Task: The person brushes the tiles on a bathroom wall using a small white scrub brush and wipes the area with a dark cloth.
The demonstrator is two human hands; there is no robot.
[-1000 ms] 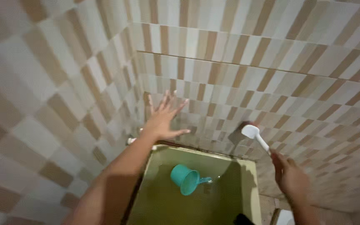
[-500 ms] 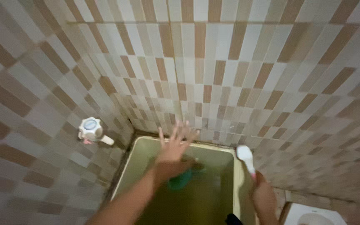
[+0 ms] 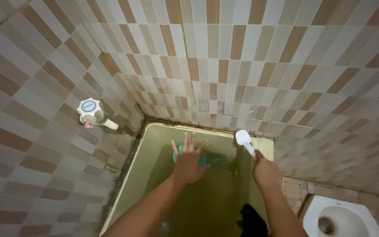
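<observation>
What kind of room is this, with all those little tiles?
Most likely a bathroom or washroom. The tiled walls meet over a built-in green water basin with a tap above it, and a white squat toilet sits on the floor nearby.

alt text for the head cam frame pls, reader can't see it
Seen from above, a person's left hand reaches open-fingered over a teal dipper in a green water basin, while the right hand grips a white-headed brush by its handle. A white tap juts from the brown and beige tiled wall at left, and a white squat toilet sits lower right.
</observation>
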